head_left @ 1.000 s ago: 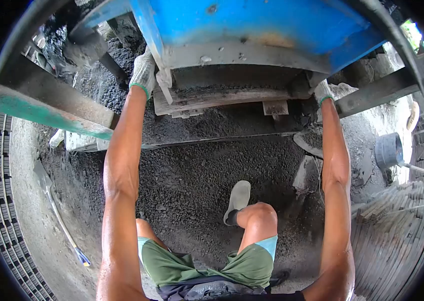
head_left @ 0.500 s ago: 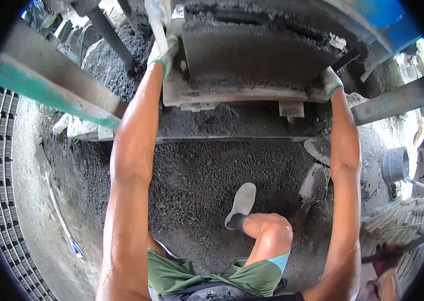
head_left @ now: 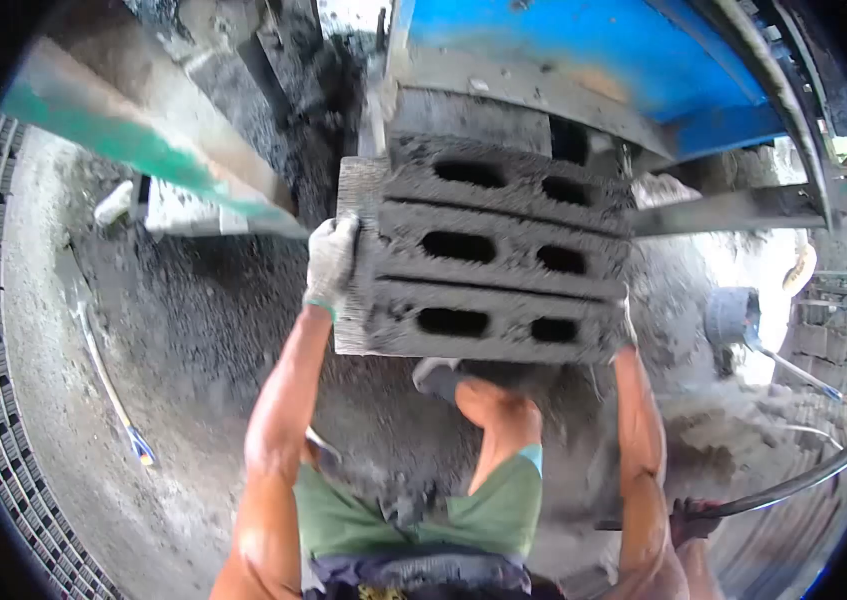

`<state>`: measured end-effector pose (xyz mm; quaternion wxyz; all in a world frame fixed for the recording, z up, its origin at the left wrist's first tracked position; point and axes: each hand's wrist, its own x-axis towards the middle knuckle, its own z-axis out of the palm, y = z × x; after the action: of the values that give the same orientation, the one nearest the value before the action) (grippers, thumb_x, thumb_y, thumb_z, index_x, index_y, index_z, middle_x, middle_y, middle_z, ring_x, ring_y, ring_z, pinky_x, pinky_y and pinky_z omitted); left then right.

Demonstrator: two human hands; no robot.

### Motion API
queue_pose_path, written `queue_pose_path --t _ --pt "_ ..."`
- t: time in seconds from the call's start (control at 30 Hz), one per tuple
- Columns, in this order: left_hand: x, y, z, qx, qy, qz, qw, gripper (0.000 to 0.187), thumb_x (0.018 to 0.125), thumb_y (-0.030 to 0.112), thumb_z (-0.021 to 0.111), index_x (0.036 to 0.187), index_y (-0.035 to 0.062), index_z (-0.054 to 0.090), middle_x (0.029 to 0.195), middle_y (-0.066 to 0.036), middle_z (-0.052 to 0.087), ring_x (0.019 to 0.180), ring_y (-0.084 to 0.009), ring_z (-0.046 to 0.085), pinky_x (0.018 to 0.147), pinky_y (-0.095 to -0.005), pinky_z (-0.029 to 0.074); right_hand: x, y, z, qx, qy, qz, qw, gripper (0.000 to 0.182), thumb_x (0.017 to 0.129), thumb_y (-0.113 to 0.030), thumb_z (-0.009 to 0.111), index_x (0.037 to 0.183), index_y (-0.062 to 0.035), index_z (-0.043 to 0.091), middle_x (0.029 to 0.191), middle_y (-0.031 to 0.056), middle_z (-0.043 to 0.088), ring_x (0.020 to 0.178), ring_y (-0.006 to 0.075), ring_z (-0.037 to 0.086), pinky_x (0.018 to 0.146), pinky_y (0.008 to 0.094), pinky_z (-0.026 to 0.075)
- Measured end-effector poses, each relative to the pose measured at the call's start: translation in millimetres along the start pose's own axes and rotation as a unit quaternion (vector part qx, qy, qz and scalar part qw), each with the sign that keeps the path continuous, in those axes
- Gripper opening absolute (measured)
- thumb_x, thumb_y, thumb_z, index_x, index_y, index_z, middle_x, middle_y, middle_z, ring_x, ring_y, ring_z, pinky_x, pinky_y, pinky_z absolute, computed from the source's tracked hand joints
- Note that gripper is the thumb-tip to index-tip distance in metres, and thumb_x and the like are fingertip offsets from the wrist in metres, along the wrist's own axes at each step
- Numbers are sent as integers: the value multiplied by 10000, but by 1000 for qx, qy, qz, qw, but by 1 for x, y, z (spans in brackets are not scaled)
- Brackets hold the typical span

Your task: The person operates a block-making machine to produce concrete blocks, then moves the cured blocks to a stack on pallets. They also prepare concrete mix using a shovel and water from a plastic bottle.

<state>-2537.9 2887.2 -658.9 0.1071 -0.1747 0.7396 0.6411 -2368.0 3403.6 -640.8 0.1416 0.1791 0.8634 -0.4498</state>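
Three fresh hollow concrete blocks (head_left: 503, 285) lie side by side on a wooden pallet (head_left: 355, 330), dark and wet-looking, with two long holes showing in each. My left hand (head_left: 331, 258), in a pale knit glove with a green cuff, grips the pallet's left edge. At the opposite end, my right hand (head_left: 627, 325) holds the pallet's right side; its fingers are mostly hidden behind the blocks. The load is in front of my legs, just below the blue machine (head_left: 583, 60).
A green-painted beam (head_left: 143, 155) slants in from the left, and a metal bar (head_left: 743, 212) crosses at right. A shovel (head_left: 103, 370) lies on the left ground. At right are a dark bucket (head_left: 733, 315) and another person's gloved hand (head_left: 693, 522) by a black hose (head_left: 803, 497).
The pallet has come out from the machine toward my body, carrying the blocks. Both my hands have moved back with it, and the tops of the blocks now show.
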Motion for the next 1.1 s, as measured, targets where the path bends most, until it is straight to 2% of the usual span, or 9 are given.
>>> queue_pose_path --t 0.1,0.2,0.27,0.37,0.57,0.7,0.83,0.9,1.1 --pt "-81 -21 -29 -173 4 -132 976 299 969 287 634 963 -3 706 775 -1 636 668 -81 522 620 -285 453 -88 -72 30 131 160 96 974 283 951 -247 592 1035 -9 718 870 2 701 736 108 600 645 301 486" --pt "-173 -104 -86 -176 59 -144 972 232 943 230 680 851 18 703 730 57 588 661 -50 458 576 -255 347 -187 -139 54 119 167 129 970 280 950 -242 593 1036 -7 718 869 2 699 738 105 596 646 298 484" --pt "-251 -149 -131 -98 111 -172 974 252 954 242 691 916 -5 722 808 34 647 748 -61 530 670 -246 433 -249 -190 72 104 134 130 977 278 949 -239 594 1036 -5 717 869 2 698 739 103 593 646 296 484" --pt "-367 -24 -237 -172 144 -332 916 293 940 246 723 1025 -34 724 930 -29 720 827 -95 613 732 -246 478 -326 -269 101 73 65 123 988 275 948 -233 595 1037 -3 716 868 2 696 740 100 589 647 294 482" --pt "-620 30 -473 -98 348 -240 901 273 890 229 706 958 -35 718 843 -56 690 782 -115 585 713 -312 489 -453 -440 196 7 -130 7 991 270 946 -223 596 1038 2 715 867 3 691 743 94 580 648 288 480" --pt "-782 126 -647 -299 363 -121 874 414 905 350 698 1077 -26 696 946 -39 708 817 -121 607 764 -333 515 -543 -581 300 -20 -267 -99 958 266 945 -215 598 1039 5 714 866 3 688 745 90 575 648 284 479" --pt "-900 112 -723 -237 423 -222 846 411 912 366 667 1070 -9 711 905 -33 707 803 -121 614 775 -325 521 -604 -697 423 -15 -401 -191 896 263 944 -208 599 1040 8 713 866 3 685 746 87 569 649 281 477" --pt "-943 141 -751 -376 489 -179 766 345 929 345 690 1030 16 710 863 14 654 748 -68 549 698 -268 480 -629 -740 483 -26 -458 -220 861 261 943 -205 599 1041 9 712 865 3 684 747 85 566 649 279 476" --pt "-995 79 -840 -344 637 -145 674 402 900 364 681 937 -35 702 811 -53 711 756 -108 624 710 -311 521 -702 -839 656 -49 -566 -270 778 256 941 -194 601 1042 14 711 864 3 680 750 79 558 650 273 474"
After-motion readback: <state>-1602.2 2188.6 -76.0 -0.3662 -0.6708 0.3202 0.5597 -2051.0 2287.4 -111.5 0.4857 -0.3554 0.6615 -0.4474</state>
